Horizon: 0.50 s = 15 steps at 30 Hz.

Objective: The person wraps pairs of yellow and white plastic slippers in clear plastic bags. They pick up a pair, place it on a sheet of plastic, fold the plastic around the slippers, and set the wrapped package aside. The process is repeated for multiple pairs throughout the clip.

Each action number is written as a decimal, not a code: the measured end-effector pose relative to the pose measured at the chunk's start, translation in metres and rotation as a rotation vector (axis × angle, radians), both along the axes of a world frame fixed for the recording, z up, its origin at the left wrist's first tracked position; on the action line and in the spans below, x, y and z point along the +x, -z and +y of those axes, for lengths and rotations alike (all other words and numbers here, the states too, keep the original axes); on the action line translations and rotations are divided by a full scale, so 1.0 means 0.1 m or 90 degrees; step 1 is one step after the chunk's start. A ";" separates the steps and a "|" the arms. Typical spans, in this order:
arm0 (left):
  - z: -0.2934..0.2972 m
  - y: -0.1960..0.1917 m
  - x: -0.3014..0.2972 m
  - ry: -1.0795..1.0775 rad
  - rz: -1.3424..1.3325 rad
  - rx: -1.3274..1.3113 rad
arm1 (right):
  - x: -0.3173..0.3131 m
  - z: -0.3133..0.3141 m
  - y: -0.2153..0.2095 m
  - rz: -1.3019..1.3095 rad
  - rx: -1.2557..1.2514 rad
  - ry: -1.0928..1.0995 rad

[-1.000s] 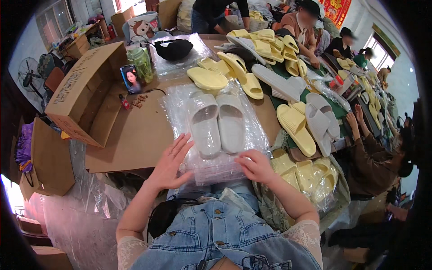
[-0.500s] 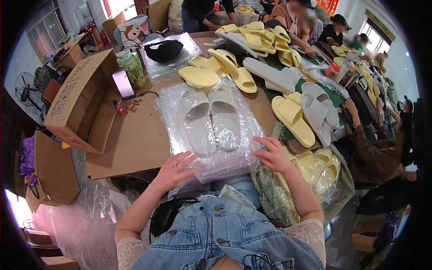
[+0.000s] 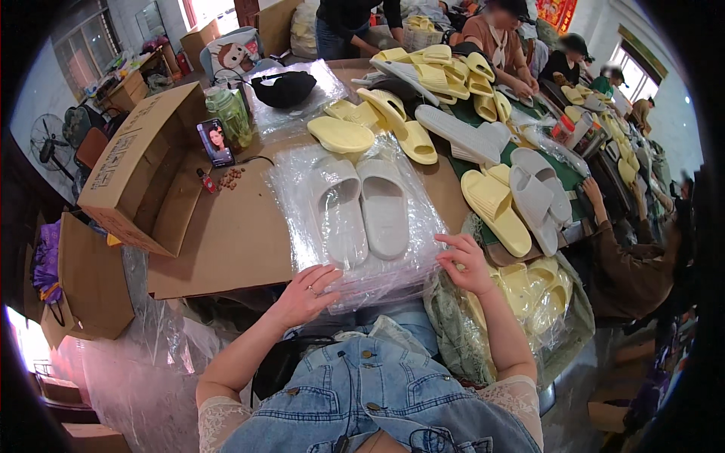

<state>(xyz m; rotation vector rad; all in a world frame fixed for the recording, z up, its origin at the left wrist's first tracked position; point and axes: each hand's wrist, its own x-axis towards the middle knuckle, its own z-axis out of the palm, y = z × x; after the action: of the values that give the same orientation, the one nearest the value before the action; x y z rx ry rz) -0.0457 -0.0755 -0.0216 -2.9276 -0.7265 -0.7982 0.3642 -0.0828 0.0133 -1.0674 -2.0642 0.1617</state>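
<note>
A pair of grey slippers, the left one (image 3: 341, 226) and the right one (image 3: 387, 223), lies side by side with toes away from me. Clear film glints over parts of them. Beneath is a stack of clear plastic bags (image 3: 298, 226), its front edge hanging toward my lap. My left hand (image 3: 306, 296) rests at the near left edge of the bags, fingers stretched forward and thumb apart, a ring on one finger. At the near right edge, my right hand (image 3: 467, 264) has its fingers bent around the plastic, thumb and fingertips close to the bag's border.
Yellow slippers (image 3: 495, 211) and grey slippers (image 3: 538, 198) lie to the right, beyond them a larger pile (image 3: 445, 72). A cardboard box (image 3: 140, 174), phone (image 3: 216, 142), jar (image 3: 230, 113) and black cap (image 3: 283, 88) sit left. Bagged yellow slippers (image 3: 532, 291) fill a sack (image 3: 566, 340). Co-workers sit at right.
The grey slippers show more clearly under less glare. My left hand has shifted slightly right and its fingers lie closer together. My right hand's fingers have curled in at the bag's edge.
</note>
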 end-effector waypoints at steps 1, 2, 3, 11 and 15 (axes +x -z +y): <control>-0.01 0.02 -0.02 0.002 -0.012 -0.003 | 0.03 0.00 0.01 -0.001 -0.001 0.005; -0.02 0.05 -0.05 0.003 -0.024 0.005 | 0.06 -0.01 0.02 -0.002 -0.004 0.012; -0.03 0.08 -0.09 0.003 -0.037 0.013 | 0.09 -0.02 0.04 -0.010 -0.009 0.018; 0.00 0.07 -0.16 -0.064 -0.195 -0.135 | 0.03 0.00 0.16 0.155 -0.078 0.040; 0.04 0.09 -0.12 -0.202 -0.287 -0.320 | -0.05 0.12 0.28 0.362 -0.249 0.092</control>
<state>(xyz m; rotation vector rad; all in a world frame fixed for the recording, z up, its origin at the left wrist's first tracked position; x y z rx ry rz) -0.0573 -0.0711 -0.0303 -2.9088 -1.5864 -1.4316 0.3591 -0.0706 -0.0143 -1.2234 -1.4663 0.7306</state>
